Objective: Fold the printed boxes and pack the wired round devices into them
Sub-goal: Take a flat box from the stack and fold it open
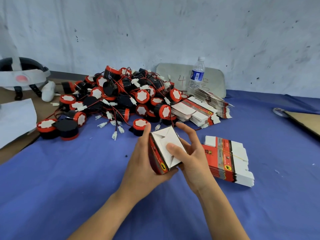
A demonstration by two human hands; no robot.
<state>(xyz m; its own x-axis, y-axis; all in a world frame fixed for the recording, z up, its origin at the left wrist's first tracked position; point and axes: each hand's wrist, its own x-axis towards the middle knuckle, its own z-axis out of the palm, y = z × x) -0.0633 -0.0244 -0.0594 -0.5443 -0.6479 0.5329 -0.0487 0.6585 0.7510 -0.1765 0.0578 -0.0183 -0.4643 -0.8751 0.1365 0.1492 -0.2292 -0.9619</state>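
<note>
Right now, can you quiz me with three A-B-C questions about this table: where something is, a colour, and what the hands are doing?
1. Where is the water bottle?
A) behind the flat box stacks, near the wall
B) on the floor
C) on a shelf

2. What colour is the big cloth?
A) green
B) blue
C) yellow

3. What is happening to the box?
A) it lies flat in a stack
B) the left hand and right hand hold it, right thumb on its white flaps
C) it is taped shut

Answers:
1 A, it stands upright behind the stacks.
2 B, blue shows all over it.
3 B, fingers wrap its sides and the thumb presses the flaps.
</note>
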